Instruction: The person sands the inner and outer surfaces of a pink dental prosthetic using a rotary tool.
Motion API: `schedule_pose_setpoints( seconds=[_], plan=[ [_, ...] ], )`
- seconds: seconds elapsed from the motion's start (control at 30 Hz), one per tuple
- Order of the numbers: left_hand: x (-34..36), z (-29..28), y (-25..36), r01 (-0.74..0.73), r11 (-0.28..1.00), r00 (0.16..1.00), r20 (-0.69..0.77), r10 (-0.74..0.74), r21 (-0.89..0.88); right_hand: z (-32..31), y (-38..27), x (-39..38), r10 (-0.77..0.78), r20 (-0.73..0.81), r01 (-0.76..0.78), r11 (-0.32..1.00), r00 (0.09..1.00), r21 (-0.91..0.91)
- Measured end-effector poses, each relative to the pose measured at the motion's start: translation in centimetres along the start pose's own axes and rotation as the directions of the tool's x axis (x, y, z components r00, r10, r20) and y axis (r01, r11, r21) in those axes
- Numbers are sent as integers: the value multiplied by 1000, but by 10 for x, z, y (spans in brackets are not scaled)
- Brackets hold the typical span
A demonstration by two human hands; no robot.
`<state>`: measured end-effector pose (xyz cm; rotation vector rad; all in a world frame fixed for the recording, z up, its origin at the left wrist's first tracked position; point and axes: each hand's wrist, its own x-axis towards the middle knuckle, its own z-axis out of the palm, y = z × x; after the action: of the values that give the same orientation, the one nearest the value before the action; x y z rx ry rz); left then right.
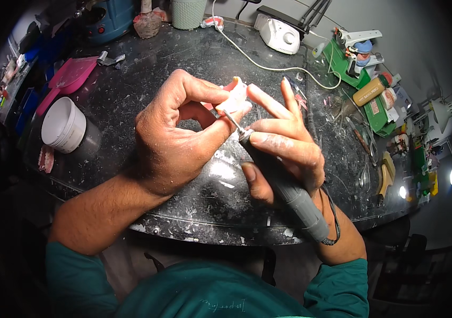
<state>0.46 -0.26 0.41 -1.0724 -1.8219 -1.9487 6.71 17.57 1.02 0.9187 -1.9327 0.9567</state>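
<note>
Head view: the left hand (175, 140) pinches a small pink-and-white dental piece (233, 97), probably a denture part, between thumb and fingertips, raised above the dark speckled workbench (130, 95). The right hand (284, 143) is closed around a grey rotary handpiece (289, 193) in a pen grip, and its thin bur (231, 121) touches the lower edge of the piece.

Handling of the dental piece:
- Weight: judged very light; two or three fingertips support it fully.
- Stiffness: appears rigid, like hard acrylic; it should not flex under finger pressure.
- Fragility: thin edges are likely to chip or crack if squeezed hard or dropped on the bench.
- Surface: smooth and dusted with grinding powder, so probably slippery; a firm pinch on opposite faces is advisable.
- Grip point: hold at the thick body, away from the edge where the bur works, with fingertips clear of the rotating tip.

Handling of the handpiece: stiff, moderately heavy, with a cord (332, 212) trailing from its rear end. Grip near the front taper for control.

Nearby items: a white tub (64, 124) and a pink scoop (69, 77) lie well apart to the left; a white control unit (278, 34) stands at the rear.
</note>
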Motion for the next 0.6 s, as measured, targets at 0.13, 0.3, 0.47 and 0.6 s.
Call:
schedule_pose_setpoints(
  seconds=[0.13,0.3,0.47,0.6],
  plan=[
    [0,0,0,-26,1000,1000,-8,26,-8,0,-2,0,3,49,-1,1000,999,-26],
    [0,1,1,-2,1000,1000,-13,2,-1,0,-3,0,9,28,-8,1000,1000,-10],
    [1,0,2,11,1000,1000,-2,-11,6,1,0,-1,9,-1,-9,1000,1000,-1],
    [-1,0,1,22,1000,1000,-15,-22,-11,-1,-3,1,1,52,1,1000,999,-31]
  ],
)
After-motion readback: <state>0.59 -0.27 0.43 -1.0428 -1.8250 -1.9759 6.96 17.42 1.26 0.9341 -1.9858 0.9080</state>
